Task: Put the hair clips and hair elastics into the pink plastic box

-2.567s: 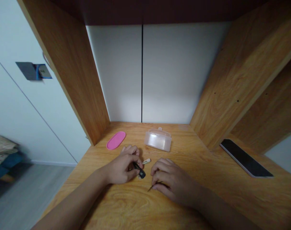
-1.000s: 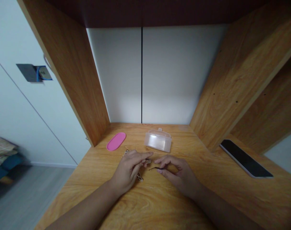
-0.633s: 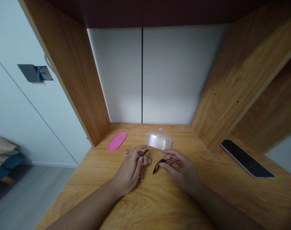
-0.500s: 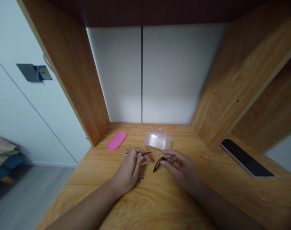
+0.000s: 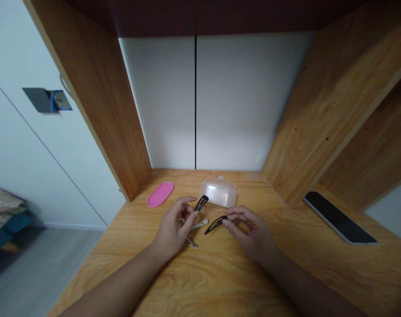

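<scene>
Left hand (image 5: 174,226) pinches one clip (image 5: 201,203), right hand (image 5: 251,226) another clip (image 5: 215,225), both likely light, springy, best gripped near one end.

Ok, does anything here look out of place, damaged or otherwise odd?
One thing: on the wall at far left, an opening shows blue wire beside a dark plate, as though uncovered. On the desk, nothing looks spilled or broken; the left hand and right hand each hold a black hair clip.
</scene>
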{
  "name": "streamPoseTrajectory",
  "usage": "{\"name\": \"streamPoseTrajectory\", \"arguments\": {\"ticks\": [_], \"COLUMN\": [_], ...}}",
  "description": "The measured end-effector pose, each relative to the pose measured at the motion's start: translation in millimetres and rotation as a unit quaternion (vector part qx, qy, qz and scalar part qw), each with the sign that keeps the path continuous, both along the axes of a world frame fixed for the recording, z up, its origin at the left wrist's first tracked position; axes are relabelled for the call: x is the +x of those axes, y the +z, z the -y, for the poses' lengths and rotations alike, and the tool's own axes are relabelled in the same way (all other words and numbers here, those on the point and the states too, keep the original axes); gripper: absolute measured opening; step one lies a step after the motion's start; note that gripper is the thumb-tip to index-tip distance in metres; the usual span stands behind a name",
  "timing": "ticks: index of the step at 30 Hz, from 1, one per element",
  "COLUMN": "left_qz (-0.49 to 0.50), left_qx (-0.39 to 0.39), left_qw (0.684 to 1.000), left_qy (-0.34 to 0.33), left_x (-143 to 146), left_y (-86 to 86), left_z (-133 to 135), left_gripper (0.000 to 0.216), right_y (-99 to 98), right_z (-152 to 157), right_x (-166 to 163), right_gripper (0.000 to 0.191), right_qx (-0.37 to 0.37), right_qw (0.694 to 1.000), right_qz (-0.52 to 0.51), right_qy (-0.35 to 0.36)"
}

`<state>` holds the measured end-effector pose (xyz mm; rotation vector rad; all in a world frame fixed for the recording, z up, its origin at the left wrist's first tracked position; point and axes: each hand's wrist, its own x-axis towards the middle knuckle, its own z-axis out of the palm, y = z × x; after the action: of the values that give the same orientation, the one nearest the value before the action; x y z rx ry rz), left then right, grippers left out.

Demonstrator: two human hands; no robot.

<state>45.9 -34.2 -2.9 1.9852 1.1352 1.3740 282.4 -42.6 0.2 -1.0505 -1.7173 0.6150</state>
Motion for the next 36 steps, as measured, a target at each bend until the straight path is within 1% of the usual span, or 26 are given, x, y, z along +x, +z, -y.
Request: {"name": "streamPoseTrajectory", "arguments": {"ticks": [2,6,13,20,24,31,36], "left_qz": [-0.014,-0.040,-0.052,-0.080,-0.090,-0.096,-0.108], "left_qx": [0.009,0.029,0.049,0.068,0.072,0.076,0.091], "left_qw": [1.000,0.997,0.991,0.983,0.981,0.979,0.976], "left_qy": [-0.017,-0.067,-0.114,-0.152,-0.158,-0.164,-0.164], "left_x": [0.2,1.2,2.5,3.4,3.1,1.9,2.3], "left_y": [4.0,9.5,7.5,7.2,6.4,8.8,10.4], "left_z": [2.8,6.0,3.9,5.0,4.5,5.5,6.5], "left_gripper": [0.016,0.018,0.015,0.017,0.018,0.020,0.021], "right_y": [-0.7,-1.2,0.1,7.9,7.9,-0.4,-0.1], "right_z": [-0.6,-1.2,-2.6,-1.4,-1.6,-2.6,-0.9], "right_x": [0.5,2.0,2.5,2.9,2.9,2.2,1.0], "right_gripper": [0.016,0.015,0.015,0.015,0.015,0.012,0.010], "right_qx": [0.003,0.019,0.040,0.078,0.078,0.063,0.051], "right_qw": [1.000,1.000,0.999,0.995,0.995,0.997,0.998], "right_qz": [0.000,0.010,0.012,0.042,0.044,0.027,0.041], "right_qy": [-0.005,-0.021,-0.030,-0.036,-0.036,-0.039,-0.017]}}
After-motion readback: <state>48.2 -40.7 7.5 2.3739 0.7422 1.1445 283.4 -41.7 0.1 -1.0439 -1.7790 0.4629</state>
